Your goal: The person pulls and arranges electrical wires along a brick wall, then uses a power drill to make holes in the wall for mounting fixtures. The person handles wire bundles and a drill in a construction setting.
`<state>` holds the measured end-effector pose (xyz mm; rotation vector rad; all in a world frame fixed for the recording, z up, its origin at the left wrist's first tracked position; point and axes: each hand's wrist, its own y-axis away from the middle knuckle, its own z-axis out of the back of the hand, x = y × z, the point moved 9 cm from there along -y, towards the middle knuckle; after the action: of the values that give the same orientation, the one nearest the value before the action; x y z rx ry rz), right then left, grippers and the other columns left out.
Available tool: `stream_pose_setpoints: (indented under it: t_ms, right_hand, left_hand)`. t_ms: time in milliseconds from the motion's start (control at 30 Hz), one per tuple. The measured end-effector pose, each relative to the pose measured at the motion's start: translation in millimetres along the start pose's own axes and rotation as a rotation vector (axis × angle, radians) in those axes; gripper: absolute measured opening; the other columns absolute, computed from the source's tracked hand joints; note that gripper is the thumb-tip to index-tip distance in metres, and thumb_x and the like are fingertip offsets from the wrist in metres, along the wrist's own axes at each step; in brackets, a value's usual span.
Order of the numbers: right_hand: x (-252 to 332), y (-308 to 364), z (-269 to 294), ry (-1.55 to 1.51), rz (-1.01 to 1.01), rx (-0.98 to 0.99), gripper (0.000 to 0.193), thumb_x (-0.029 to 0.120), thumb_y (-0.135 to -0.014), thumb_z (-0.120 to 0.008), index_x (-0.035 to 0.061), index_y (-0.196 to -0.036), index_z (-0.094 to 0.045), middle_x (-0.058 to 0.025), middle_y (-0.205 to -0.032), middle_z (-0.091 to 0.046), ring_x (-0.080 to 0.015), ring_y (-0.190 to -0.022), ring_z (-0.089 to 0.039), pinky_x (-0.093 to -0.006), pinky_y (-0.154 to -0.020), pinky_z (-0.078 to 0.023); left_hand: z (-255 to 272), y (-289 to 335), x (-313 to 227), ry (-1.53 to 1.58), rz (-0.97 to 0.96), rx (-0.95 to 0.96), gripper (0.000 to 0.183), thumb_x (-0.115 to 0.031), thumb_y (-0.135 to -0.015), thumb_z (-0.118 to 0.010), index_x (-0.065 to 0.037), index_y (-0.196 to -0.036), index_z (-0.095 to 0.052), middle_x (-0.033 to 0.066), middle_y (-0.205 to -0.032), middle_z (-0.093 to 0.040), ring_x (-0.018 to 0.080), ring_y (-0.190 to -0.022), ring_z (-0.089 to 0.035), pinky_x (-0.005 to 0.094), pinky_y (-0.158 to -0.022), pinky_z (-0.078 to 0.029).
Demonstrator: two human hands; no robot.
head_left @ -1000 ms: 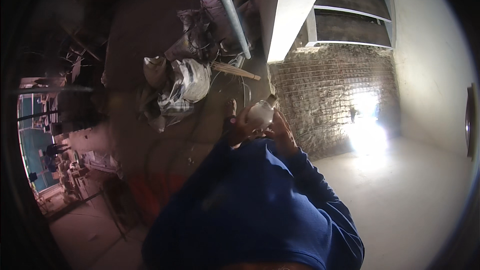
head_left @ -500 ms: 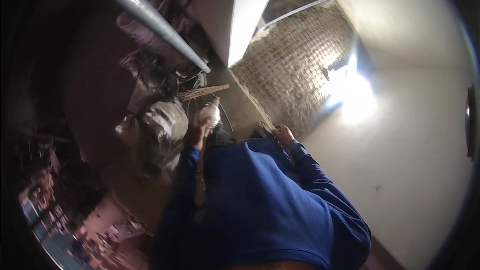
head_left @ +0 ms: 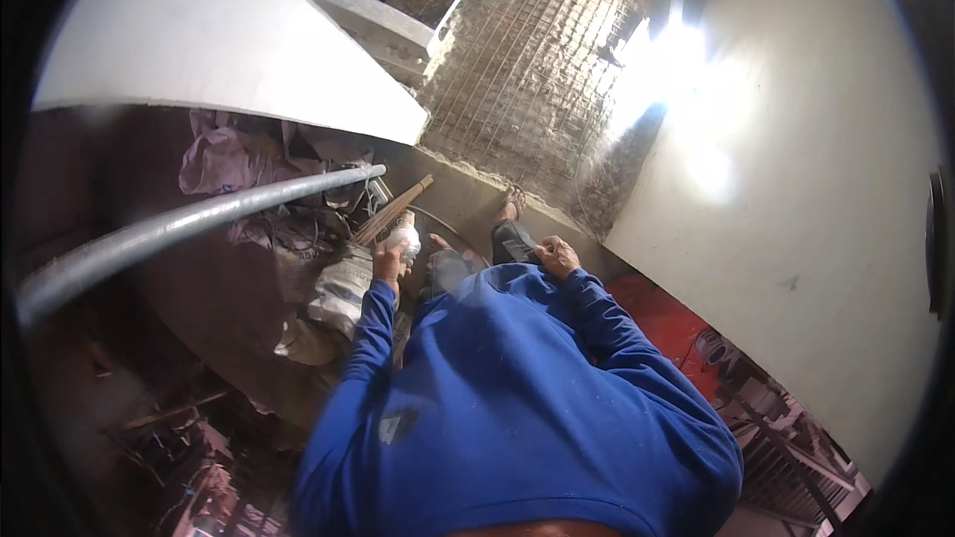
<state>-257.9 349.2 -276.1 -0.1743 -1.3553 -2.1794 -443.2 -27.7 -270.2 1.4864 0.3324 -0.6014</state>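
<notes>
My left hand [head_left: 389, 265] is closed round a roll of white string [head_left: 401, 242] wound on a pale stick, whose end pokes out above it. My fingers hide its lower part. Just beyond lies a bundle of thin wooden sticks [head_left: 396, 209]. My right hand [head_left: 559, 257] is bent over the dark trouser leg [head_left: 513, 242], its fingers curled against the cloth. That leg's bare foot [head_left: 512, 204] stands on the concrete edge ahead.
A metal pipe [head_left: 219, 211] slants in from the left, above crumpled sacks [head_left: 340, 288]. Ahead, a wire mesh grid [head_left: 507, 70] covers the rough floor. Pale walls [head_left: 796, 199] stand right and far left. A red surface [head_left: 657, 323] and railings [head_left: 796, 467] show lower right.
My view has turned, so the pipe now lies flatter and the far-left wall shows more. The foot now shows on the concrete edge. My left hand keeps hold of the string roll.
</notes>
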Motion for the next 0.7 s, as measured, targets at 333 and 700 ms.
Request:
stream_pose_setpoints:
  t_ms: [333,700]
  right_hand:
    - [-89,-97,37,-0.369,0.016,-0.02,0.044,0.031,-0.088,-0.067,-0.0025,-0.116,-0.064,-0.0174,-0.093,-0.071,-0.023,-0.071,-0.071,-0.0333,-0.06,-0.057]
    - [-134,-153,73,-0.8,-0.248,-0.017,0.035,0.029,-0.095,-0.061,0.0043,-0.12,-0.058,-0.0106,-0.089,-0.064,-0.0197,-0.069,-0.065,-0.0314,-0.054,-0.051]
  left_hand:
    - [-105,8,-57,0.045,0.017,0.049,0.03,-0.022,-0.088,-0.066,-0.009,-0.114,-0.061,0.0064,-0.087,-0.067,0.0161,-0.061,-0.065,0.0276,-0.046,-0.051]
    - [-221,-129,-134,0.167,0.039,0.231,0.033,-0.028,-0.089,-0.064,-0.006,-0.113,-0.061,0.0078,-0.088,-0.066,0.0177,-0.06,-0.063,0.0302,-0.044,-0.049]
